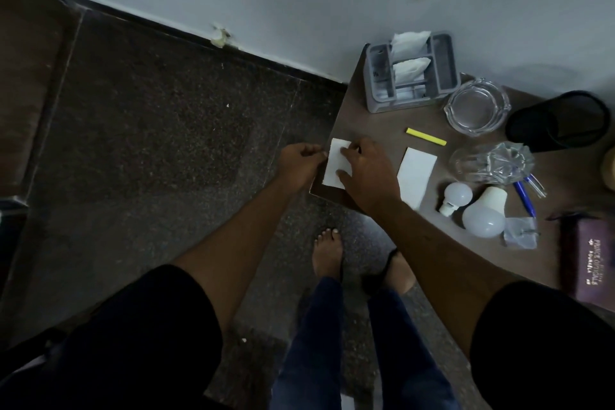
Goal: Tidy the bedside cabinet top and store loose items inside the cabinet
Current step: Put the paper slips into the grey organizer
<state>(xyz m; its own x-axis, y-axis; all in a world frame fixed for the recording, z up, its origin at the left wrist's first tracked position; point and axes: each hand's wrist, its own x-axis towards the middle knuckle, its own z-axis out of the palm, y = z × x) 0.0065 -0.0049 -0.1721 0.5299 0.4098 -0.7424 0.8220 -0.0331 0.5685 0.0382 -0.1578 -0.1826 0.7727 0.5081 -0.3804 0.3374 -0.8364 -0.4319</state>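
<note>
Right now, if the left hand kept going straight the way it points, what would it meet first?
The small white paper card at the brown cabinet top corner, under the right hand. The left hand looks almost at its edge, contact unclear.

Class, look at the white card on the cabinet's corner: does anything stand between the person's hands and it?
Nothing visible does. The right hand presses on the white card, and the left hand appears to pinch its left edge. The other white card lies apart, further right.
</note>
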